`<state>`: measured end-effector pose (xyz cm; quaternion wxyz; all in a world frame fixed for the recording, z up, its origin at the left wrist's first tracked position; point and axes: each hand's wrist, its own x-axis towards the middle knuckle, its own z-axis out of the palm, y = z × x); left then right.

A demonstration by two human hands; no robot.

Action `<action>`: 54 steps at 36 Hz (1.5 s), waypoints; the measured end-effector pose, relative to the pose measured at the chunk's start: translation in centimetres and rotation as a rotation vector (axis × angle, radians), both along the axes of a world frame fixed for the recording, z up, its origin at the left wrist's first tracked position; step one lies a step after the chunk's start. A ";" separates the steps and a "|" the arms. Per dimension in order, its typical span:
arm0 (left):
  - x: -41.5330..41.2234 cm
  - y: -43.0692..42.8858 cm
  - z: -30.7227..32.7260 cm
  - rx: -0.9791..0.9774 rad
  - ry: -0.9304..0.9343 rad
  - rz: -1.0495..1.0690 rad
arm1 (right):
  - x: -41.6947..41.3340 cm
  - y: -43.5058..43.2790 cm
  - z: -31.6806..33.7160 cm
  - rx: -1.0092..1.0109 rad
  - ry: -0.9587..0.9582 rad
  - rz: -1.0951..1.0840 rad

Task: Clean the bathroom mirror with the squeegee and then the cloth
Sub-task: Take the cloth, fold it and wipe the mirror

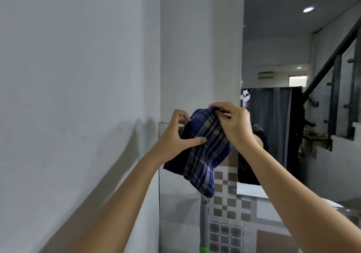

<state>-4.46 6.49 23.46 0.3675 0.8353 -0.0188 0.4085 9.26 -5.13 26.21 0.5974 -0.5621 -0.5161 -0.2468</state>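
A blue and beige plaid cloth (203,155) hangs folded between both my hands, in front of the wall left of the mirror. My left hand (175,137) pinches its left side, thumb pressed on the fabric. At the cloth's top edge, my right hand (234,123) grips with curled fingers. The mirror (293,47) fills the upper right and reflects a room with a stair rail and a dark curtain. Below the cloth a grey pole with a green band (204,227), possibly the squeegee's handle, stands upright; its head is out of view.
A plain white wall (78,76) runs along the left. A strip of checkered tile (226,203) covers the wall under the mirror. The white rim of a basin (332,203) shows at the lower right, behind my right forearm.
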 end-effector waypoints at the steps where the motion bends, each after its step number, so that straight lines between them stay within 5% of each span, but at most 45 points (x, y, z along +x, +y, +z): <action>1: -0.4 -0.8 0.0 -0.031 0.046 -0.035 | -0.2 -0.8 -0.2 0.004 0.014 0.018; 7: -2.5 -5.0 -1.0 -0.289 0.370 -0.398 | -0.6 -4.8 -3.1 -0.091 0.035 0.085; 11: -2.4 -7.3 -2.5 -0.321 0.443 -0.434 | -0.3 -6.3 -6.0 -0.097 0.091 0.112; 20: -1.9 -9.4 -5.8 -0.392 0.265 -0.376 | -1.3 -10.6 -12.6 0.003 0.464 0.298; 31: -0.7 -11.7 -7.8 -0.657 0.097 -0.515 | -4.9 -12.8 -18.8 -0.076 0.481 0.399; 37: -0.6 -12.4 -8.3 -0.634 0.173 -0.584 | -5.6 -13.4 -17.6 -0.043 0.461 0.454; 44: -0.7 -12.5 -8.2 -0.583 0.233 -0.581 | -4.8 -14.4 -16.5 0.072 0.663 0.559; 54: 0.6 -14.0 -9.9 -0.516 0.166 -0.459 | -2.7 -17.2 -15.3 -0.049 0.496 0.255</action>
